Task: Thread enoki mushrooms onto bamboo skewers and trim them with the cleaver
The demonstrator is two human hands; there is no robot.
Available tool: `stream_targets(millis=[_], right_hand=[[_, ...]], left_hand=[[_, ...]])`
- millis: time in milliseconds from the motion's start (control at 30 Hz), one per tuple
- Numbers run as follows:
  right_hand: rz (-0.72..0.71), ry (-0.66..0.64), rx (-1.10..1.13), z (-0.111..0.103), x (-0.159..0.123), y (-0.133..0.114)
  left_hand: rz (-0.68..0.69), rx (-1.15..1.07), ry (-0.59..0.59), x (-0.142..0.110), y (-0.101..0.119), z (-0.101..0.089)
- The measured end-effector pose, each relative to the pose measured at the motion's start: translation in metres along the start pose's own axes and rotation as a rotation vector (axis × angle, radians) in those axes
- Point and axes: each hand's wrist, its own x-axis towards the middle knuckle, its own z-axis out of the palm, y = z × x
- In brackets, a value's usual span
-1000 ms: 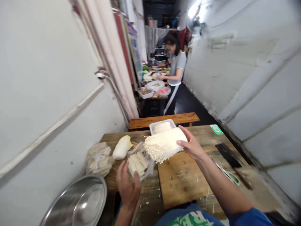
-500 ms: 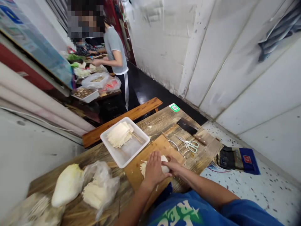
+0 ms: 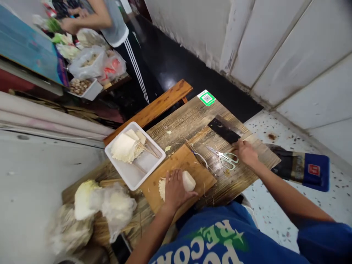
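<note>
My left hand [image 3: 174, 190] presses down on a white bundle of enoki mushrooms [image 3: 188, 180] lying on the wooden cutting board [image 3: 183, 163]. My right hand [image 3: 245, 153] is closed around the handle of the black cleaver [image 3: 224, 130], which lies flat on the wooden table [image 3: 187, 121] at the right. Green-handled scissors [image 3: 224, 158] lie between the board and that hand.
A white tray [image 3: 134, 172] with mushrooms and skewers sits left of the board. A cabbage [image 3: 82, 198] and plastic bags [image 3: 118, 207] lie at the table's left end. Beyond are a wooden bench [image 3: 159, 106] and another person [image 3: 110, 22] at a far table. A blue box [image 3: 310, 170] lies on the floor.
My right hand left the mushroom bundle and reached right to the cleaver's handle. My left hand stays on the bundle. The view tilted further down.
</note>
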Motion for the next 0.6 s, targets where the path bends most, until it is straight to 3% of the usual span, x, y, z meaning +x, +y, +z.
stream_targets(millis=[67,167,300,433,533,600], right_hand=[[-0.026,-0.035,-0.031,0.011,0.016,0.015],[-0.05,-0.039,-0.056,0.019,0.027,0.019],[0.008,0.038,0.0,0.002,0.022,0.017],[-0.073,0.133,0.265,-0.022,-0.029,0.006],[-0.356,0.144,0.43,-0.023,-0.09,-0.022],[-0.497,0.101,0.382,-0.014,-0.126,-0.043]], left_hand=[[-0.021,0.009,-0.046,0.005,0.004,0.0],[-0.092,-0.028,-0.128,0.01,0.006,0.0],[-0.198,-0.061,-0.202,0.012,0.008,-0.004],[-0.224,-0.025,-0.206,0.017,0.016,-0.006],[-0.244,-0.018,-0.17,0.018,0.023,-0.003],[-0.311,-0.063,-0.153,0.017,0.025,-0.001]])
